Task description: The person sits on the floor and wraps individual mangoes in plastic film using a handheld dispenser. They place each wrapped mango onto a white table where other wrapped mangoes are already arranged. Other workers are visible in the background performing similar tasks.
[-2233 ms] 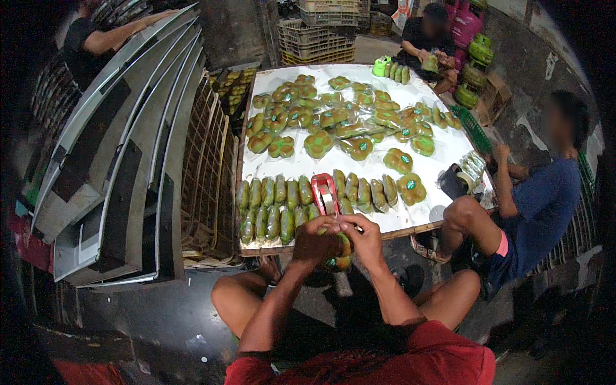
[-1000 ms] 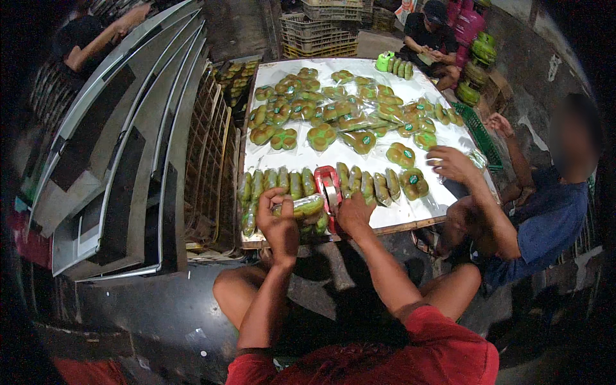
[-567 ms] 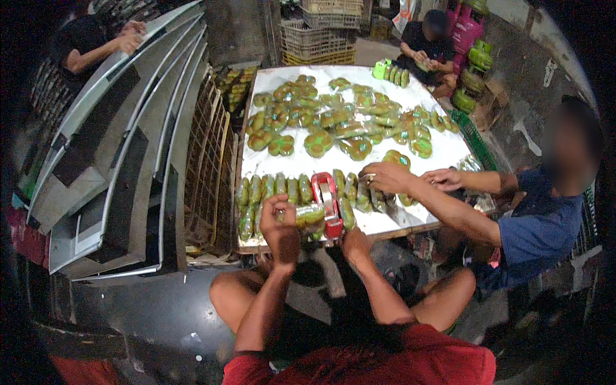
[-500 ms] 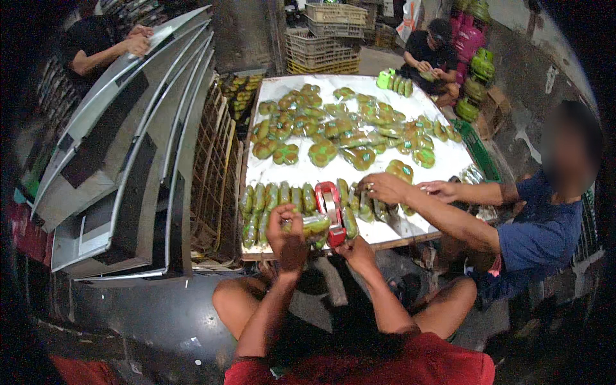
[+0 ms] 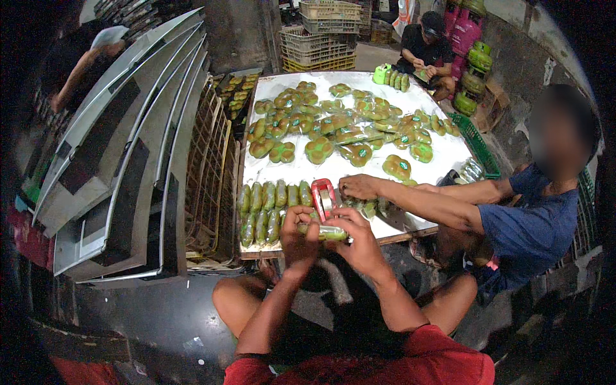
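At your far left, the panels (image 5: 138, 125) stand in a row, flat and hard, their grey faces patched with black and their rims pale. Next comes a slatted crate (image 5: 208, 176), worn and brownish, set against the white worktop (image 5: 282, 170), which is smooth and glaring under the light. Long packs (image 5: 262, 215) line its near left part in two rows, plump and rounded, their clear film shiny and creased. Your left hand (image 5: 300, 239) pinches the left end of the held pack (image 5: 332, 233), a glossy green oblong lying crosswise at the worktop's near edge. Beyond it sits the red tape dispenser (image 5: 324, 197), and farther back spread lobed packs (image 5: 319, 150), flower-shaped and brownish green. Your right hand (image 5: 360, 239) pinches the held pack's right end, while a co-worker's hand (image 5: 359, 187) reaches in just past it. Far right stands a green crate (image 5: 476, 149), its wall a fine mesh. As for labels, small dark-green stickers (image 5: 404, 166) mark several lobed packs, their print too small to read.
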Demonstrator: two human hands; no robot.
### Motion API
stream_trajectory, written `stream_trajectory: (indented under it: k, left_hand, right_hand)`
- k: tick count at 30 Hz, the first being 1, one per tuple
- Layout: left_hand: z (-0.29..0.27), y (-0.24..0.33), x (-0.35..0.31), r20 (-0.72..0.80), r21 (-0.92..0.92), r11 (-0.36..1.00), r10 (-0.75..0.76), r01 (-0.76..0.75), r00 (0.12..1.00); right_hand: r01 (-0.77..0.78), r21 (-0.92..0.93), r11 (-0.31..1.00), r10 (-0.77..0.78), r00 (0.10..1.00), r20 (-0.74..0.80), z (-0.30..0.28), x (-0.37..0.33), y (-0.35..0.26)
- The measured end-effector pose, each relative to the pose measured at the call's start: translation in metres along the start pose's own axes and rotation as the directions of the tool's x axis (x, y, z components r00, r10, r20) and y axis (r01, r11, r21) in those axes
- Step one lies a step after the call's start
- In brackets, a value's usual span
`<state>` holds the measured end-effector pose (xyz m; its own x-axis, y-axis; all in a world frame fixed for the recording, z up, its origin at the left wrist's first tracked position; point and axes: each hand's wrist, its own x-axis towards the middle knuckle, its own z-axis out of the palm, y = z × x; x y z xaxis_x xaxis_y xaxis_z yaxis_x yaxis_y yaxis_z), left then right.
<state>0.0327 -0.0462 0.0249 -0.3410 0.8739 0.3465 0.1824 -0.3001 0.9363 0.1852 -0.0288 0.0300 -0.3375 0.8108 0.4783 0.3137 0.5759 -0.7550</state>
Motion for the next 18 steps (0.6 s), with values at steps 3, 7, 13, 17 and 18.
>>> stream_trajectory:
  k: [3,7,13,17,18]
  left_hand:
    - [-0.003,-0.001,0.006,0.187,-0.139,0.974,-0.153,0.18,0.97]
    - [-0.014,0.002,0.009,0.618,0.191,0.976,-0.198,0.099,0.761]
    - [0.044,-0.054,-0.055,0.455,0.292,0.952,-0.058,-0.088,0.889]
    - [0.055,-0.036,-0.049,0.534,0.207,0.929,0.156,-0.308,0.831]
    - [0.053,-0.022,-0.043,0.438,0.121,0.967,0.15,-0.224,0.886]
  right_hand:
    - [-0.011,0.03,0.999,0.008,0.996,0.089,-0.004,-0.005,0.016]
    - [-0.289,0.24,0.927,0.273,0.957,0.099,-0.009,-0.024,0.051]
    - [-0.476,0.667,0.573,0.648,0.762,-0.012,0.001,-0.045,0.047]
    - [-0.39,0.523,0.758,0.577,0.776,-0.257,-0.017,-0.025,0.077]
    - [-0.383,0.259,0.887,0.457,0.808,-0.371,-0.02,-0.018,0.088]
